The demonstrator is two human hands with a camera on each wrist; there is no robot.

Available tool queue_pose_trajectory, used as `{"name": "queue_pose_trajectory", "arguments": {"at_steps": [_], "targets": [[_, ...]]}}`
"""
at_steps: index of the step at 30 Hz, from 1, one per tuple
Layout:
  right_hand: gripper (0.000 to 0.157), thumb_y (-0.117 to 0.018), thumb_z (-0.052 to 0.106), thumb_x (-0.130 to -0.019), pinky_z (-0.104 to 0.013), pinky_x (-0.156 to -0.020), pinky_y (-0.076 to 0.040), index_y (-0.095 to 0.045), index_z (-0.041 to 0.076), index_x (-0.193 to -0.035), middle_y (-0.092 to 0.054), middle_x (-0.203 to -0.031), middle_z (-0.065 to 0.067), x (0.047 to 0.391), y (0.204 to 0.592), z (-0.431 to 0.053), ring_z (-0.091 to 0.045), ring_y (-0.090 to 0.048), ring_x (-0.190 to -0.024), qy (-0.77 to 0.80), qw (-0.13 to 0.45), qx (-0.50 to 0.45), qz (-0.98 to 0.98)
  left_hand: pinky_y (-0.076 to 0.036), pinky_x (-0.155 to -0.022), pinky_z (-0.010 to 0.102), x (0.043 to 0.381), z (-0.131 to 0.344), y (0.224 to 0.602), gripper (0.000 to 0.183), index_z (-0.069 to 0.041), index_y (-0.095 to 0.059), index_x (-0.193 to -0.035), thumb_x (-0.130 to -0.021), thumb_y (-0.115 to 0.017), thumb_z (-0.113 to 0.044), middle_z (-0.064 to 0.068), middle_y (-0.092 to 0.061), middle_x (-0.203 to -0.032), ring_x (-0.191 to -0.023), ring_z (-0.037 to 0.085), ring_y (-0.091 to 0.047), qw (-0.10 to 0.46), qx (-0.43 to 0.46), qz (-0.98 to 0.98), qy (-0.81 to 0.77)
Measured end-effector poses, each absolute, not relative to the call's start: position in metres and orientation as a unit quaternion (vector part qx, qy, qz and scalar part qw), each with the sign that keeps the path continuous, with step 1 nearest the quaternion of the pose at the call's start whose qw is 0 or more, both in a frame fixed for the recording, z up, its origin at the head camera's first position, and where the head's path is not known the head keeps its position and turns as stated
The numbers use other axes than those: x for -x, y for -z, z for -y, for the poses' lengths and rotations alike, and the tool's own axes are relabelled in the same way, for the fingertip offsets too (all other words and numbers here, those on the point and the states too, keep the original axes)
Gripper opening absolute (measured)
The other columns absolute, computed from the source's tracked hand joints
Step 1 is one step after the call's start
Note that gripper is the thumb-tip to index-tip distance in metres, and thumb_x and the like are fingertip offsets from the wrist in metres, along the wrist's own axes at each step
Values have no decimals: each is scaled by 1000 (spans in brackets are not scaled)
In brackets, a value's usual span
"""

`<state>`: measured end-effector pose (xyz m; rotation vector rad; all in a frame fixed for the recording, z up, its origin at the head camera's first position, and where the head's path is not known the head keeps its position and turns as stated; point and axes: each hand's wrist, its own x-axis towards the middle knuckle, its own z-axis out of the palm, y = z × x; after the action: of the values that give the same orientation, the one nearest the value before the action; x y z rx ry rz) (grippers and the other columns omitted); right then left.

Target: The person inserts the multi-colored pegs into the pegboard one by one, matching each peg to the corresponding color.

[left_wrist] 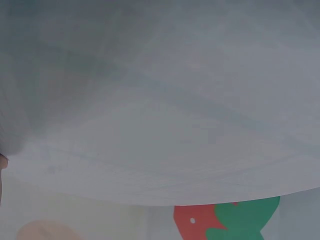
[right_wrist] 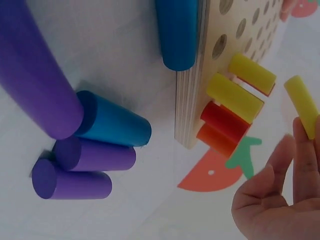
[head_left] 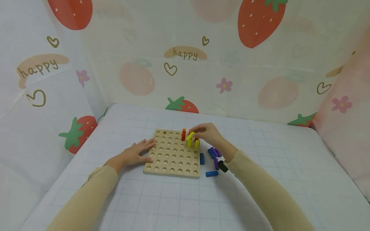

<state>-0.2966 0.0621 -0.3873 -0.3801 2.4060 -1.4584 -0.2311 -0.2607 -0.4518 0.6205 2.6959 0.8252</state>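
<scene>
A wooden peg board (head_left: 172,175) with rows of round holes lies on the table. My left hand (head_left: 135,154) rests along its left edge, fingers and thumb spread. Over the board's far right corner, my right hand (head_left: 213,134) pinches a yellow peg (right_wrist: 300,100), tilted and raised above the holes. Below it, two yellow pegs (right_wrist: 235,95) stand in the board, with red pegs (right_wrist: 226,121) and orange pegs (right_wrist: 216,140) behind them. The left wrist view holds mostly white cloth, with a bit of a finger at its left edge.
Blue pegs (head_left: 212,173) and purple pegs (head_left: 216,164) lie loose on the cloth right of the board, one blue peg (head_left: 202,158) close along its side. A black device (head_left: 222,166) sits at the right wrist. Behind the table hangs a strawberry-print curtain (head_left: 185,80).
</scene>
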Motion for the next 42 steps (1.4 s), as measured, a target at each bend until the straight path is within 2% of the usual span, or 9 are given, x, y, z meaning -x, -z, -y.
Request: {"name": "queue_pose_trajectory", "arguments": {"at_steps": [9, 16, 26, 31, 42], "targets": [[22, -66, 4, -92, -34, -89, -52, -70, 0, -113, -70, -106, -12, 299, 391, -48, -25, -64, -92, 497, 158, 113, -846, 0, -110, 66, 230, 261, 451, 87, -4, -29, -152, -88, -66, -49, 16, -16, -160, -145, 42, -7, 128, -214, -925, -285], [19, -69, 4, -90, -32, -85, -51, -72, 1, -108, -71, -103, -10, 298, 394, -39, -21, -62, -90, 472, 153, 104, -862, 0, -111, 66, 227, 260, 447, 86, -4, -29, -152, -88, -66, -48, 16, -17, -160, -145, 42, -8, 126, -211, -927, -284], [15, -70, 3, -89, -26, -68, -49, -72, 0, -103, -71, -96, -9, 296, 398, -32, -19, -61, -80, 444, 149, 117, -876, -1, -111, 66, 227, 260, 447, 85, -4, -30, -152, -88, -67, -47, 16, -17, -160, -145, 42, -8, 126, -212, -926, -285], [14, -71, 4, -88, -23, -63, -46, -73, 2, -102, -71, -95, -8, 297, 402, -31, -17, -58, -78, 425, 146, 119, -886, -1, -111, 66, 228, 260, 448, 86, -4, -30, -152, -88, -66, -49, 16, -17, -160, -145, 42, -8, 128, -209, -928, -282], [15, -72, 6, -88, -21, -60, -45, -74, 3, -102, -71, -101, -8, 296, 405, -28, -15, -58, -78, 403, 140, 130, -895, 0, -111, 66, 226, 259, 447, 86, -3, -30, -152, -88, -67, -48, 16, -17, -160, -145, 42, -7, 127, -210, -927, -285]]}}
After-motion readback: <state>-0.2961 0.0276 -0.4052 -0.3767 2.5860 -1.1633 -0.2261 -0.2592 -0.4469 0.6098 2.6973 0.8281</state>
